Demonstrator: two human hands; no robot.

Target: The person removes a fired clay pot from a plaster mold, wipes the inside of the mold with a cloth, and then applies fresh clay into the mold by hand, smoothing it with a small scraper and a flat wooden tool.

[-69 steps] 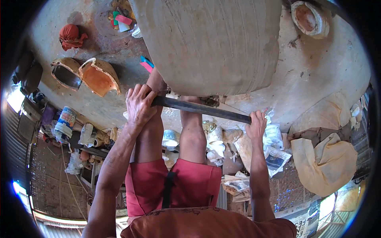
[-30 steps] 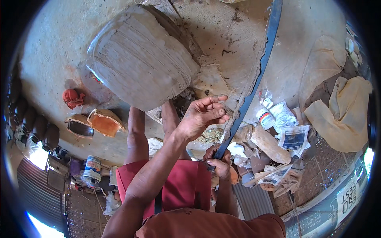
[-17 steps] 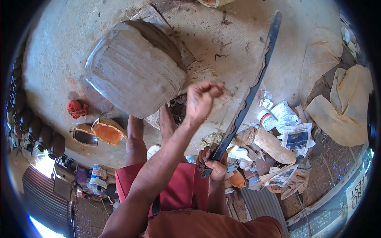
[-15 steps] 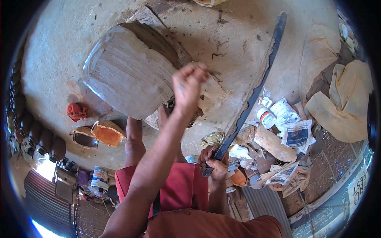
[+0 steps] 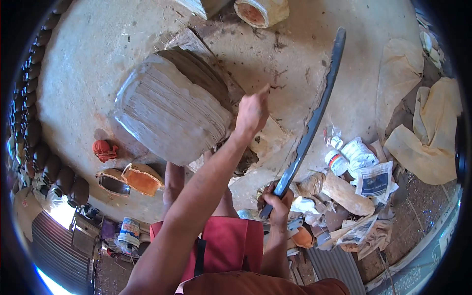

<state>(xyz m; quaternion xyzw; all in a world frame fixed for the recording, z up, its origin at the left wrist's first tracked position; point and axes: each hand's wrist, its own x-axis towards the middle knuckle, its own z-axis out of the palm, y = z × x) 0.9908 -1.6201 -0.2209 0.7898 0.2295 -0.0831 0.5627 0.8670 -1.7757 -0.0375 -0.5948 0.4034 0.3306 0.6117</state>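
Right hand [image 5: 277, 202] clenched on blade [image 5: 314, 123] handle; left hand [image 5: 251, 112] fisted, empty, beside clay block [image 5: 169, 115].

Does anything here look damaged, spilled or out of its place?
Yes. Beside the right hand, which grips a long curved blade, lies a heap of crumpled papers and small bottles. A broken orange pot lies left of the clay block.

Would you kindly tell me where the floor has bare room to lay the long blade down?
Bare concrete floor lies left of the clay block, and between the blade and the cream cloth. Bottles and papers crowd the lower right.
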